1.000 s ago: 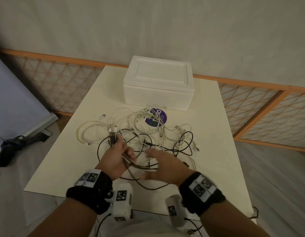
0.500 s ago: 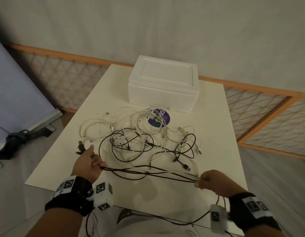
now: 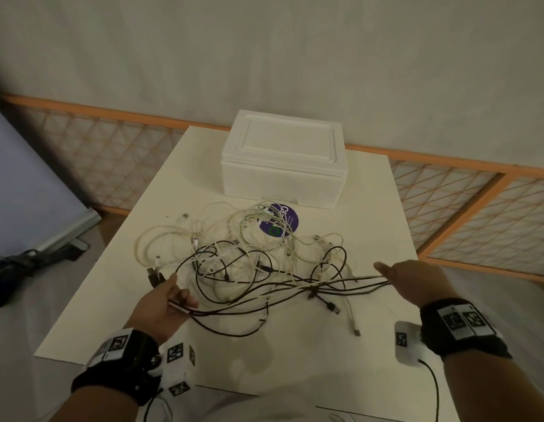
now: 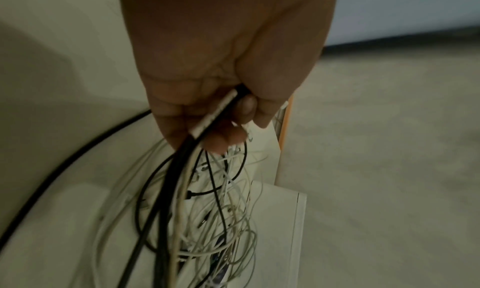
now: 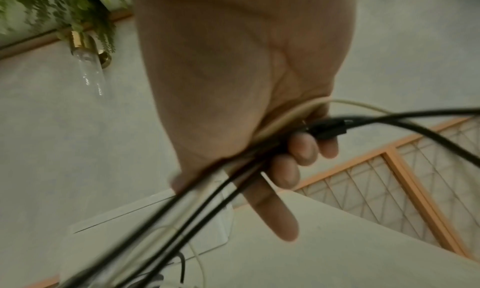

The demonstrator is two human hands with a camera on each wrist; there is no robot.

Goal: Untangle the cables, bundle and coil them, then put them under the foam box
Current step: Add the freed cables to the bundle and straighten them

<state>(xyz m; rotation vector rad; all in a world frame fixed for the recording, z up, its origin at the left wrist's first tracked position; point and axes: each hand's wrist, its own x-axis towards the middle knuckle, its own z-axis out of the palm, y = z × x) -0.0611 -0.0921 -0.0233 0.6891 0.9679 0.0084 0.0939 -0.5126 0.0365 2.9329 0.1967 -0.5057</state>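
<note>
The left hand (image 3: 161,309) has its fingers curled tight around a bunch of thin black and white cables (image 3: 264,303). A few cable plugs stick out past the thumb. The right hand (image 3: 414,284) grips the other end of the same bunch. Its last fingers wrap round the cords, but its pointing finger sticks out straight. In the right wrist view, a black plug (image 5: 328,129) lies against the fingers (image 5: 302,148). The cords stretch between the two hands, just above the table.

Behind them, a big messy pile of white and black cables (image 3: 234,245) lies on the pale cream table top (image 3: 371,239). Some loops cross over a round purple sticker (image 3: 278,223). The white foam box with a lid (image 3: 284,159) sits at the far end of the table, just past the pile. Nothing can be seen under it.

A low orange wooden fence with criss-cross netting (image 3: 447,193) runs behind the table, in front of a plain grey wall (image 3: 264,56). The floor is grey.
</note>
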